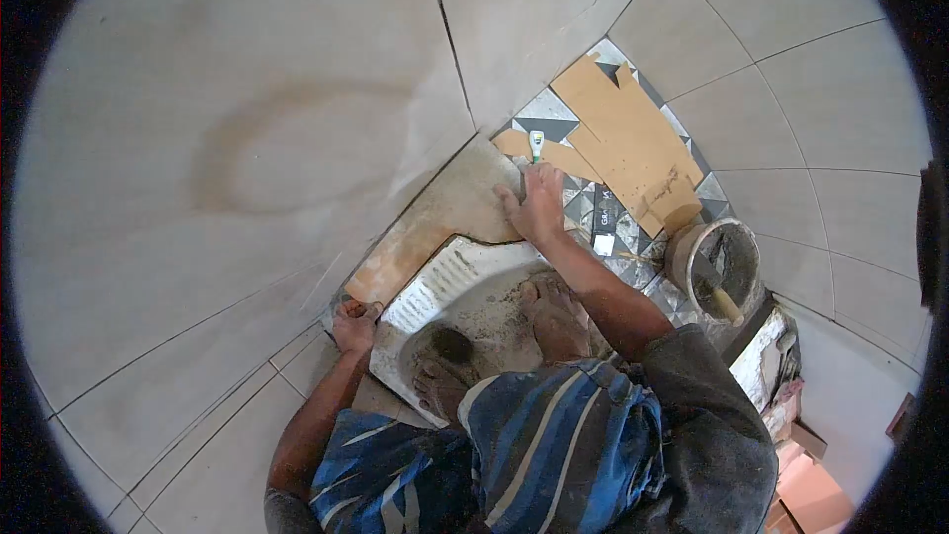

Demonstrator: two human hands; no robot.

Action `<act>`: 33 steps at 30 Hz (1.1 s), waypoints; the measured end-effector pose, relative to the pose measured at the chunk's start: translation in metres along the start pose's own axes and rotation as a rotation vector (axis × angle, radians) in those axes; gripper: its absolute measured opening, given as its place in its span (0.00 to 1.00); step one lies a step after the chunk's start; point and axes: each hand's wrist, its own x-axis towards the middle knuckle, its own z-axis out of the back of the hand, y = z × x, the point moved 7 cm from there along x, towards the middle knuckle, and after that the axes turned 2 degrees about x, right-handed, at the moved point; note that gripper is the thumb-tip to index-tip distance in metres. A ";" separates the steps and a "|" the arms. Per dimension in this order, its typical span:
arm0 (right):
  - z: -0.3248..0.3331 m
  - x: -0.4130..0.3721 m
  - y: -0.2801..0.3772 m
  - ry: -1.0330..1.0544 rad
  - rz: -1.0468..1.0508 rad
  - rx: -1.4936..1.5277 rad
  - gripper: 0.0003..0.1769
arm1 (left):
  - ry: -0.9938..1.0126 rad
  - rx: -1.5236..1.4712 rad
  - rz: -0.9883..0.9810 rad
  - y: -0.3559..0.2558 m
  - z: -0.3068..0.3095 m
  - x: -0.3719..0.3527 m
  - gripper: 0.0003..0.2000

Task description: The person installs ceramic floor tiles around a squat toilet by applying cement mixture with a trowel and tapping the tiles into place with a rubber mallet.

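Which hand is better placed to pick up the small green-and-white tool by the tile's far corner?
Right. The right hand lies flat on the far end of the tile, just below the tool. The left hand is at its near end, across the pan.

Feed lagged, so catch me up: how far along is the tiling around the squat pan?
Done: patterned floor tiles lie by the far wall. In hand: left hand and right hand press a cut tile beside the squat pan. Left, seemingly: the floor under the cardboard; the bucket holds a trowel.
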 end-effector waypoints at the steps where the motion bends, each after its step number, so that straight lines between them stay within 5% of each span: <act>1: 0.001 0.000 0.001 -0.003 0.012 -0.010 0.33 | -0.002 0.031 0.013 -0.001 0.002 -0.001 0.23; 9: 0.002 0.000 -0.007 0.057 -0.019 0.043 0.31 | -0.074 -0.218 0.085 0.009 -0.003 -0.012 0.20; 17: 0.038 -0.035 -0.040 0.121 -0.118 0.099 0.26 | -0.014 -0.049 0.002 -0.022 -0.001 -0.044 0.15; 25: 0.031 -0.032 -0.055 0.084 -0.125 0.066 0.17 | -0.117 0.076 -0.195 0.041 -0.008 -0.016 0.14; 26: 0.022 -0.036 -0.066 0.076 -0.076 0.082 0.17 | -0.028 -0.013 0.006 0.033 -0.005 -0.028 0.15; 27: 0.027 -0.037 -0.060 0.053 -0.084 0.050 0.16 | -0.066 0.105 -0.152 0.034 -0.003 -0.022 0.18; 28: 0.026 -0.036 -0.061 0.068 -0.057 0.029 0.16 | -0.136 0.170 -0.078 0.049 -0.007 -0.016 0.19; 29: 0.025 -0.035 -0.060 0.079 -0.034 -0.003 0.16 | -0.101 0.107 0.057 -0.005 0.003 -0.043 0.20; 33: 0.036 -0.028 -0.047 0.111 -0.094 0.093 0.13 | -0.091 0.141 0.056 -0.006 0.004 -0.041 0.19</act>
